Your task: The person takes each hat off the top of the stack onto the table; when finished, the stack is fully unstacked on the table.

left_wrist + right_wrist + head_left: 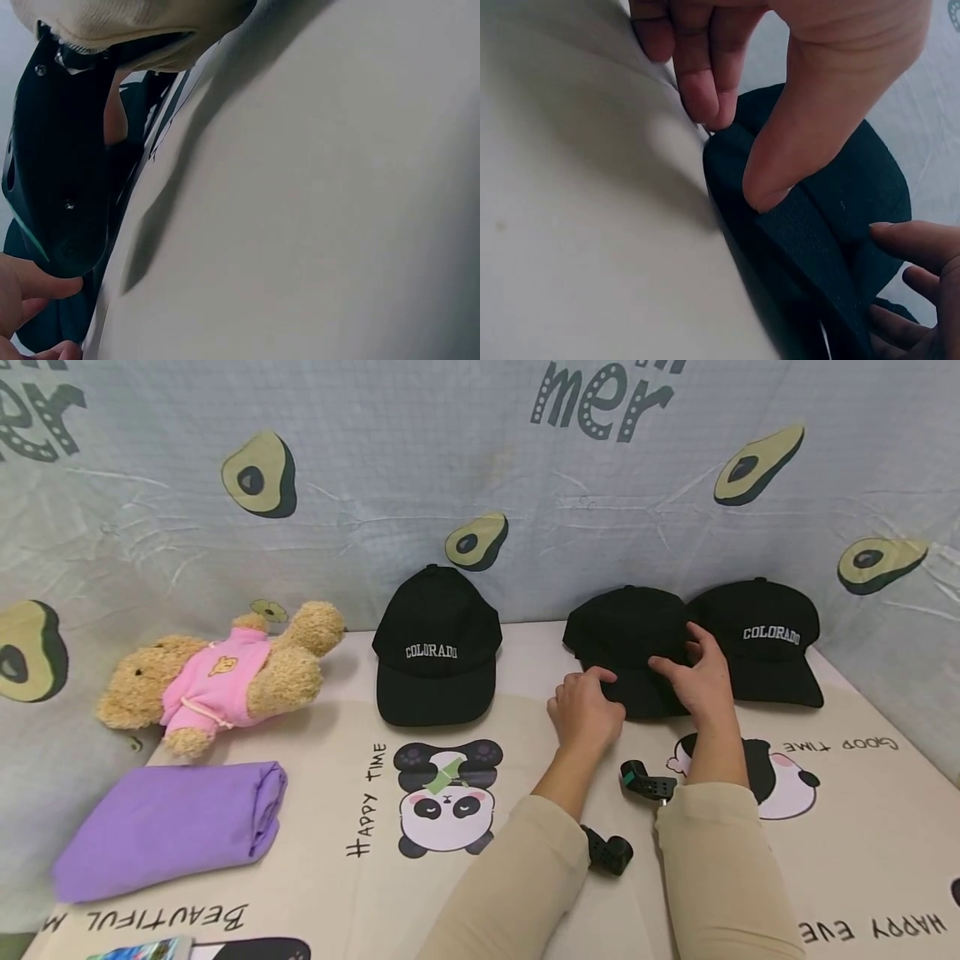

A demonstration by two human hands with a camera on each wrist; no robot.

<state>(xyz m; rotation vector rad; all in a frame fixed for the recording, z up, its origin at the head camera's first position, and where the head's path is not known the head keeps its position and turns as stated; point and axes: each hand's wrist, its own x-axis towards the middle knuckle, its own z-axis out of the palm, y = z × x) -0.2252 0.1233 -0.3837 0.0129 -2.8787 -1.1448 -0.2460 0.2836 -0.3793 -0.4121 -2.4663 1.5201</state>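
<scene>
A black baseball cap [630, 622] stands on the table between my hands, its brim toward me. At the brim's left side, my left hand [587, 714] pinches the edge; the right wrist view shows its thumb [769, 191] on the brim and fingertips beside the edge. My right hand [701, 681] is at the cap's right side, thumb and fingers spread apart near the crown. A second black cap [757, 643] reading COLORADO sits just right of that hand. The left wrist view shows mainly tabletop, with my left fingers [45, 289] against dark cloth.
Another black COLORADO cap [437, 647] stands left of my hands. A plush bear in a pink top [225, 681] lies at the far left, behind a folded purple cloth [168, 827]. A grey avocado-print curtain [360, 468] hangs behind the panda-print tabletop [525, 760].
</scene>
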